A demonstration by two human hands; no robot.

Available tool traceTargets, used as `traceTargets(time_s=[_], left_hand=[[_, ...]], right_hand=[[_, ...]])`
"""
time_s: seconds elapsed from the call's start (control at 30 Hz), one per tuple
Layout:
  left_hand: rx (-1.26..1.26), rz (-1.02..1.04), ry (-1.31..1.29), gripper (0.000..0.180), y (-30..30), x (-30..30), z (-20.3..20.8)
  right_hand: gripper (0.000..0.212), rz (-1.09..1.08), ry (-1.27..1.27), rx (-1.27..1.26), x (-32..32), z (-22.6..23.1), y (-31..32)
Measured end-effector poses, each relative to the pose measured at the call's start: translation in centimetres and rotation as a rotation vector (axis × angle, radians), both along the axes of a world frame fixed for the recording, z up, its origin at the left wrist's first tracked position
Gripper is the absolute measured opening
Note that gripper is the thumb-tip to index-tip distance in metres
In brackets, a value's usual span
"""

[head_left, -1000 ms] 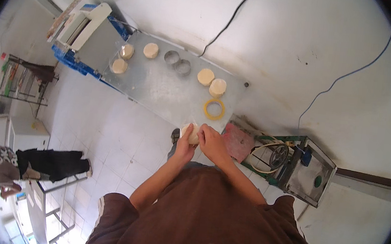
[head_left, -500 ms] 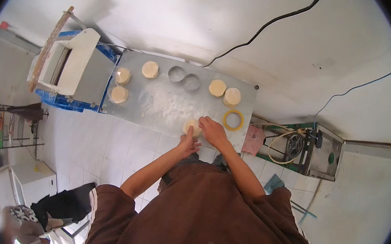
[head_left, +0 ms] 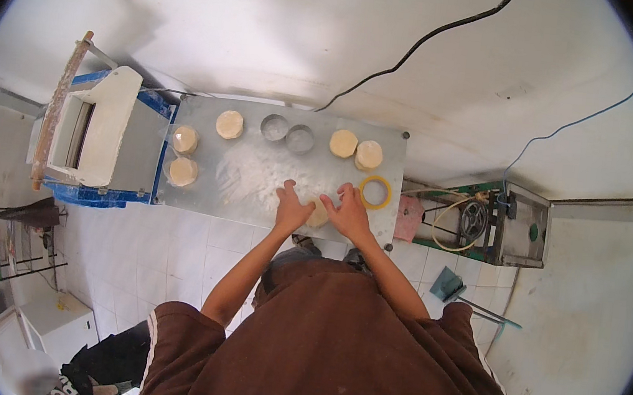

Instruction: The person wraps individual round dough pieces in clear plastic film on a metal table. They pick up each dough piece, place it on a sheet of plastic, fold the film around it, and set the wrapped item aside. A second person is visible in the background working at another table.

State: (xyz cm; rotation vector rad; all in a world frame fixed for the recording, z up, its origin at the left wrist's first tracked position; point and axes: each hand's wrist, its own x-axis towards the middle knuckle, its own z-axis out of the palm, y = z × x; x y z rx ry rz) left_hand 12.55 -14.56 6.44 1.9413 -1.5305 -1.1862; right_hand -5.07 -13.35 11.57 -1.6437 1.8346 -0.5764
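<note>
A pale round of dough (head_left: 318, 214) lies at the near edge of the floured metal table (head_left: 200, 199), between my two hands. My left hand (head_left: 292, 210) is at its left side, fingers apart and curved, thumb toward the round. On the other side, my right hand (head_left: 348, 216) has its fingers spread, with the thumb close to the round. Whether either thumb touches it I cannot tell. A yellow ring like a roll of tape (head_left: 375, 193) rests just right of my right hand. Two metal ring cutters (head_left: 299, 139) stand side by side toward the back.
Pale dough rounds, some looking stacked, stand at the table's left end (head_left: 182, 172), back left (head_left: 229, 124) and back right (head_left: 343, 143). A white and blue machine (head_left: 125, 143) with a wooden rod (head_left: 64, 105) adjoins the left. A metal frame with a wheel (head_left: 474, 220) stands right.
My hands have drawn apart from the dough round; my left hand has moved forward and left, its fingers spreading. My right fingers have come off the round. The whole view has shifted slightly.
</note>
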Motion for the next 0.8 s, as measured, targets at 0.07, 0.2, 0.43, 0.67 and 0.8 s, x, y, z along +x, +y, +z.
traceTargets(time_s=[0.07, 0.2, 0.43, 0.67, 0.8], left_hand=[[-0.006, 0.023, 0.022, 0.072, 0.8, 0.0, -0.3], [0.161, 0.063, 0.086, 0.054, 2.0, 0.2, -0.6], [0.011, 0.032, 0.022, 0.045, 2.6, 1.7, 1.4], [0.058, 0.047, -0.060, 0.052, 2.8, 0.8, 1.0], [0.138, 0.014, -0.095, 0.047, 2.2, 0.6, 0.7]], right_hand=[[0.049, 0.038, 0.074, -0.063, 0.4, 0.1, -0.1], [0.040, 0.198, 0.256, -0.081, 0.4, -0.7, -1.1], [0.031, 0.220, 0.415, 0.127, -0.1, -0.1, -1.9], [0.036, 0.616, 0.373, -0.088, -0.3, 1.6, -1.3], [0.023, 0.700, 0.533, 0.048, -0.2, 0.1, -1.9]])
